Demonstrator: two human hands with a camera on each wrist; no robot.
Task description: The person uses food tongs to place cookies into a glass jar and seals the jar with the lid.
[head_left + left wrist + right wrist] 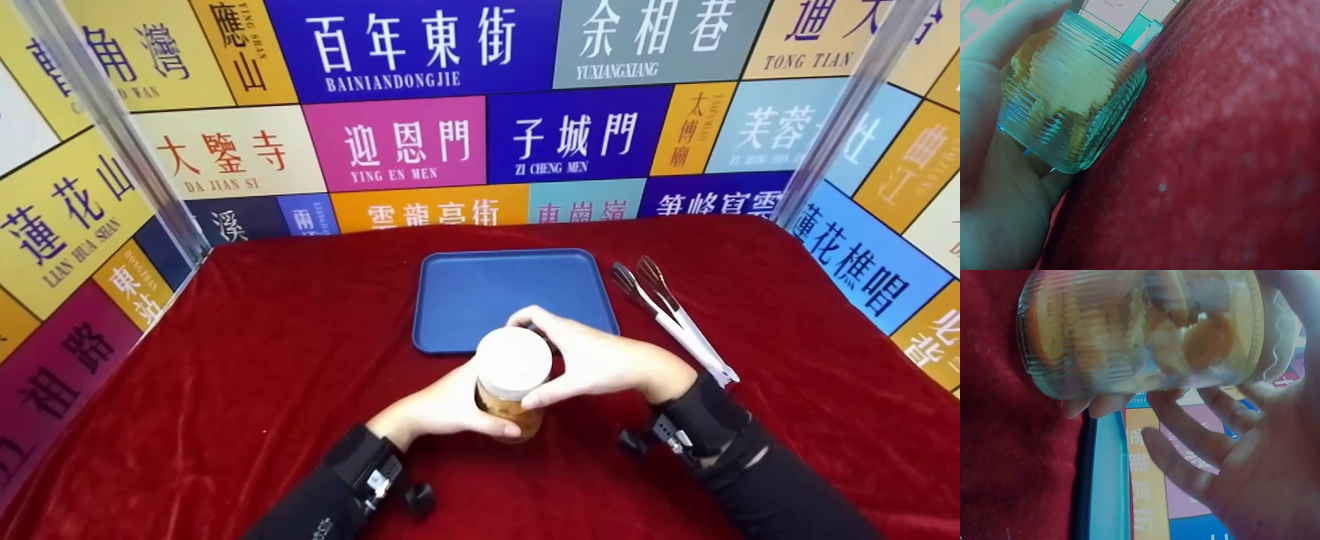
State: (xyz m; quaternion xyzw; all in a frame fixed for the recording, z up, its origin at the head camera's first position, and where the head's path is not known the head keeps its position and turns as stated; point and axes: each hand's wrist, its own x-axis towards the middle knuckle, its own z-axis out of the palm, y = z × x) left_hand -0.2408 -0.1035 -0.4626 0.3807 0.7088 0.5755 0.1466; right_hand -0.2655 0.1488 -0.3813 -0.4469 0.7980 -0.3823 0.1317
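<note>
A ribbed glass jar (519, 420) with a white lid (514, 360) stands low over the red cloth, in front of the tray. My left hand (446, 403) wraps round its body, thumb across the near side. Around the lid curve the thumb and fingers of my right hand (596, 361). Through the glass, orange-brown and pale pieces show in the right wrist view, inside the jar (1129, 332). The left wrist view has the jar's base (1078, 135) tilted close over the cloth.
Behind the jar lies a blue tray (510, 289) on the red cloth (262, 375). Tongs (686, 322) with dark heads and white handles rest to its right. Colourful sign panels (420, 45) and clear upright posts (142, 127) border the table.
</note>
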